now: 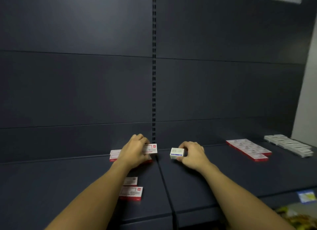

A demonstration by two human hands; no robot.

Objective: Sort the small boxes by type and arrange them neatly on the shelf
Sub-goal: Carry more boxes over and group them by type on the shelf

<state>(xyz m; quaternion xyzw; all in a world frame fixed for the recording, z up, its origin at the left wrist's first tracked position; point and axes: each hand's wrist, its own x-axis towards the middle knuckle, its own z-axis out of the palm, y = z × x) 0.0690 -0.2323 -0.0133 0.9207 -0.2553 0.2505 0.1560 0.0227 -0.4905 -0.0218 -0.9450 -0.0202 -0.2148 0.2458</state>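
Right hand (193, 155) pinches a white-blue box (177, 153) just above the shelf (223, 178), at 5 o'clock of centre. Left hand (135, 151) curls on a red-white box (151, 148) at 7 o'clock. Sorting seems in progress; next, the white-blue box probably belongs with the white row (289, 144) at 3 o'clock.

There is 1 view, from a camera worn on the person's head, facing forward and slightly down at the dark shelf (68, 186) and its back panel (77, 83). It sits close: both forearms enter from the bottom edge, and the hands meet just below the frame's center. The wide lens bends the panel's right edge.
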